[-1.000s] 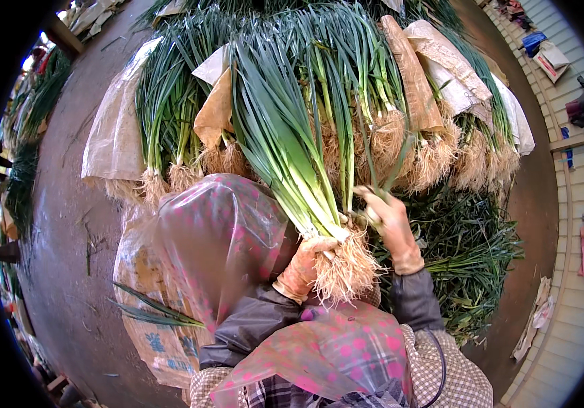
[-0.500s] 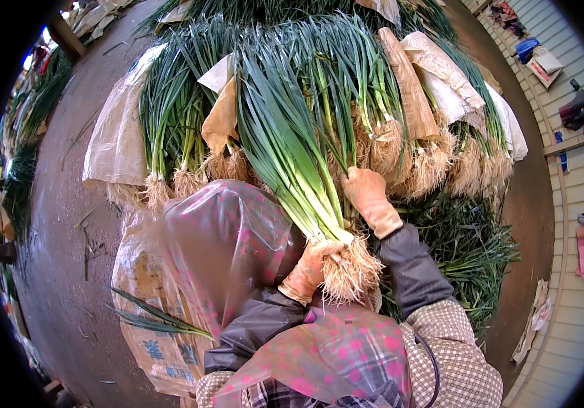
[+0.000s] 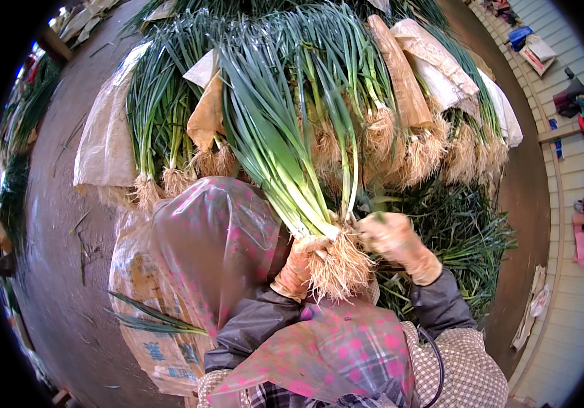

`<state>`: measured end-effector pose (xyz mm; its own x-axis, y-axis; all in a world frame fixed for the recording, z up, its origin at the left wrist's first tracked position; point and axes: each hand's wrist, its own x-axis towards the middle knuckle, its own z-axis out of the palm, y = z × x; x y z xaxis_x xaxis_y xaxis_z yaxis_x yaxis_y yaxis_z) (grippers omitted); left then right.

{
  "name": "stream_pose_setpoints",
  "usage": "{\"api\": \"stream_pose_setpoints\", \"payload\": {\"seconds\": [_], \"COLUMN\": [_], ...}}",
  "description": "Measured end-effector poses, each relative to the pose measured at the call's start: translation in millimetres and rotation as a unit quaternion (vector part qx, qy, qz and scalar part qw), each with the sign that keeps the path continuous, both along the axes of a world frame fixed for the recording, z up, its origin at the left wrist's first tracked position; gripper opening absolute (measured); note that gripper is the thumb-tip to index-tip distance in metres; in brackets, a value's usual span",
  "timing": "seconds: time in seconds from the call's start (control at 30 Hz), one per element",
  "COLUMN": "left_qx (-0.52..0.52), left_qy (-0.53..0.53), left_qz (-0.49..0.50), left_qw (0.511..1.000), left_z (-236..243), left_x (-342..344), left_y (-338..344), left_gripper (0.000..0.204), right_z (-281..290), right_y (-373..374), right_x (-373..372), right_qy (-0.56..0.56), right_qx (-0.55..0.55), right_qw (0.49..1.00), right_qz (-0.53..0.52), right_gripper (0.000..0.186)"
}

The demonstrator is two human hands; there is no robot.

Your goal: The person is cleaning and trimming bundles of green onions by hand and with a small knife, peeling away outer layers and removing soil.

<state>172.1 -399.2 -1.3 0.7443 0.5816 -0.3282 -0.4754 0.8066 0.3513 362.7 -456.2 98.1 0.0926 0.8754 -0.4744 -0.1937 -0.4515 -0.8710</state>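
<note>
Leek bunch (image 3: 293, 183) is clasped near its roots (image 3: 341, 269) by the left hand (image 3: 298, 266); whether anything is pinched by the blurred right hand (image 3: 401, 243) cannot be told

Brown floor (image 3: 57, 272); pale, seemingly panelled wall (image 3: 574, 306).

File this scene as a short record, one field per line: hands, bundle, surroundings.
Left hand: closed around the pale lower stems of a bundle of long green leafy stalks with stringy cream roots
Right hand: beside the bundle's base, motion-blurred; whether it holds anything is unclear
Bundle: roots toward the person, leaves pointing away and leftward
Beyond: row of similar rooted green stalks, partly covered by tan and white sacking
Right: heap of loose dark-green leaves
Clothing cover: translucent pink-dotted plastic sheet
</note>
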Motion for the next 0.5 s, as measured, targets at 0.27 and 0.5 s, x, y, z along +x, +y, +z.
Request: {"api": "stream_pose_setpoints", "payload": {"seconds": [0.27, 0.5], "left_qx": [-0.017, 0.023], "left_qy": [-0.036, -0.035], "left_qz": [0.020, 0.019], "left_qw": [0.999, 0.999], "left_z": [20, 3], "left_x": [6, 5], "left_y": [-1, -2], "left_gripper": [0.048, 0.045], "right_z": [-70, -44], "right_y": [-185, -88], "right_x": [128, 72], "right_qy": [-0.019, -0.532], "right_qx": [0.036, -0.146], "right_qw": [0.882, 0.830], "right_qz": [-0.470, 0.077], "right_gripper": [0.031, 0.051]}}
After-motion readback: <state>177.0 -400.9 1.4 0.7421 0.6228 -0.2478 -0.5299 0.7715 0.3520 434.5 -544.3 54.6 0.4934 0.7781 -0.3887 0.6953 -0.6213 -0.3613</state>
